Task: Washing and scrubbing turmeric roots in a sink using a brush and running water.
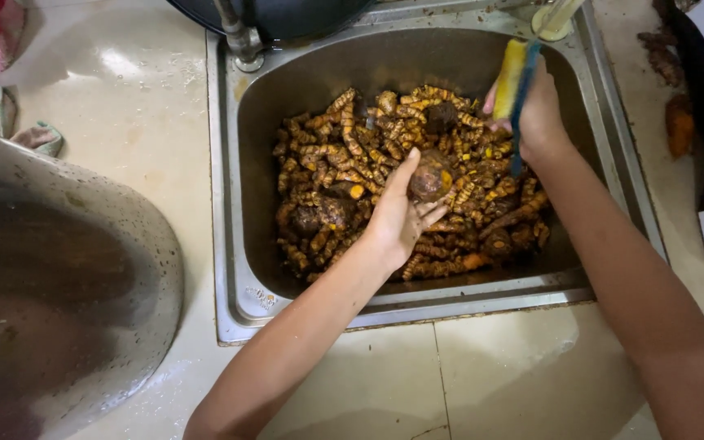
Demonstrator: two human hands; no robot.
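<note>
Round muddy brown root [431,178] sits gripped in our left hand [394,222]; our right hand [535,114] clasps one yellow-and-blue scrubbing sponge [515,77] over countless orange-brown rhizomes [352,155] filling one steel sink [230,244], frame centre.

Sink [230,244] floor almost fully covered by turmeric roots [352,147]; bare steel only along the near and left walls. Faucet base [242,41] blocks the back-left corner. Bench [132,122] left of sink open, large metal basin [59,285] crowding its near part.
</note>
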